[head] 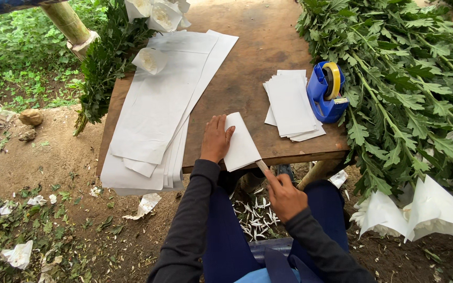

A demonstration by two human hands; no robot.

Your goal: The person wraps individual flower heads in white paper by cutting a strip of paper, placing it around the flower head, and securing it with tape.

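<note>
My left hand (215, 139) lies flat on the wooden table (247, 47), pressing the left edge of a folded white paper cone (241, 142) near the front edge. My right hand (284, 195) is below the table edge, pinching a short strip of tape (262, 166) that touches the cone's lower corner. A blue tape dispenser (326, 91) with a yellow roll stands to the right. Beside it lies a small stack of white paper sheets (291, 105).
A pile of large white sheets (158, 110) overhangs the table's left front. Leafy flower stems (410, 89) cover the right side, with paper-wrapped white blooms (425, 209) at lower right. More wrapped blooms (158, 13) lie at the far edge. Paper scraps litter the dirt ground (53, 157).
</note>
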